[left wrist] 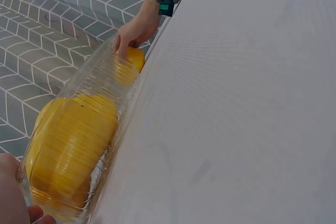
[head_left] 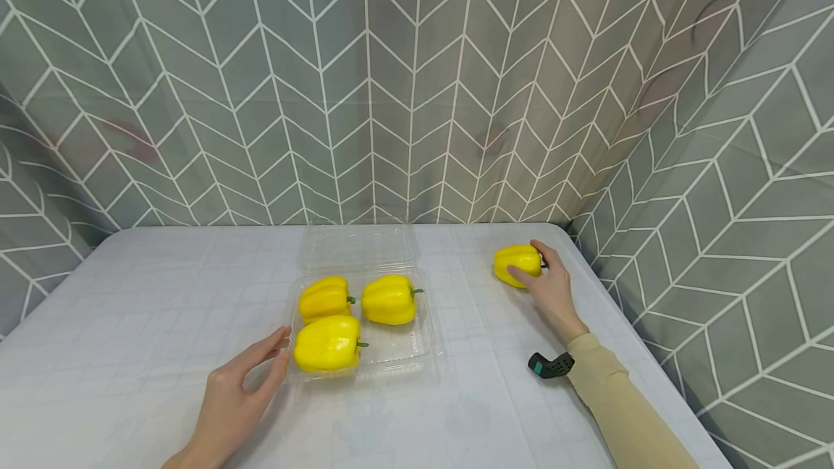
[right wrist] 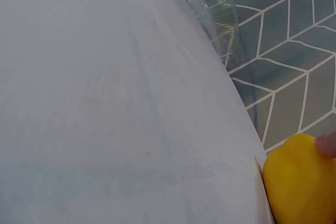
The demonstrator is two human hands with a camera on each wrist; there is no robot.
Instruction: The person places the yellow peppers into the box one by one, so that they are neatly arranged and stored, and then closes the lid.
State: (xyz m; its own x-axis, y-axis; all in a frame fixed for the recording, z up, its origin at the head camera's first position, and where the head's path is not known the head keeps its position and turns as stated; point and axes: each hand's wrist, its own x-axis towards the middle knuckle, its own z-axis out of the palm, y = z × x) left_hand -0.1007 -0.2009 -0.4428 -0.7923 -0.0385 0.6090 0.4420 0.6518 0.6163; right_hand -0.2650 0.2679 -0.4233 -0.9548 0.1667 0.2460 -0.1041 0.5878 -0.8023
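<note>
On the right of the table, my right hand [head_left: 550, 284] grips a yellow bell pepper [head_left: 508, 263], fingers on its far side and thumb on its near side. That pepper [right wrist: 299, 182] also shows at the lower right of the right wrist view. An open clear plastic container [head_left: 397, 344] lies left of centre with its lid [head_left: 358, 246] folded back. Inside are three more bell peppers: one at the back left [head_left: 323, 298], one at the back right [head_left: 389, 300] and one at the front left [head_left: 326, 344]. My left hand [head_left: 241, 389] holds the container's left edge between thumb and fingers.
A white cloth covers the table [head_left: 163, 295]. Grey curtains [head_left: 391, 93] with white chevron lines hang behind it and along the right side. A black strap [head_left: 550, 365] with a green patch sits at my right wrist.
</note>
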